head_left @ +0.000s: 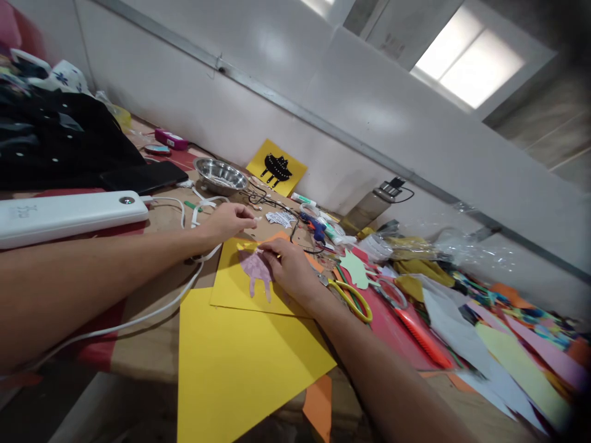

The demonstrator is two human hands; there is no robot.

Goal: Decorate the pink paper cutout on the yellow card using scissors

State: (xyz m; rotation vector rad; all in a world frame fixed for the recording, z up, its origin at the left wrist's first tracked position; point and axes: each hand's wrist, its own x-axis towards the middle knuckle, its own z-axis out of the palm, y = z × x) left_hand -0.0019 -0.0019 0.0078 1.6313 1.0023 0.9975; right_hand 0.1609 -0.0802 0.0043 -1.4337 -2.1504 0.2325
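Note:
My left hand hovers over the far edge of a small yellow sheet, fingers pinched on a tiny pale bit I cannot make out. My right hand rests on the same sheet, fingers pressed down on the top of a purple paper cutout with finger-like strips. A bigger yellow sheet lies nearer me, overhanging the table edge.
Yellow-handled scissors lie right of my right hand. A steel bowl, a yellow card with a black shape, a steel bottle, a white power bank with cable, black bag and piled coloured paper scraps surround the work.

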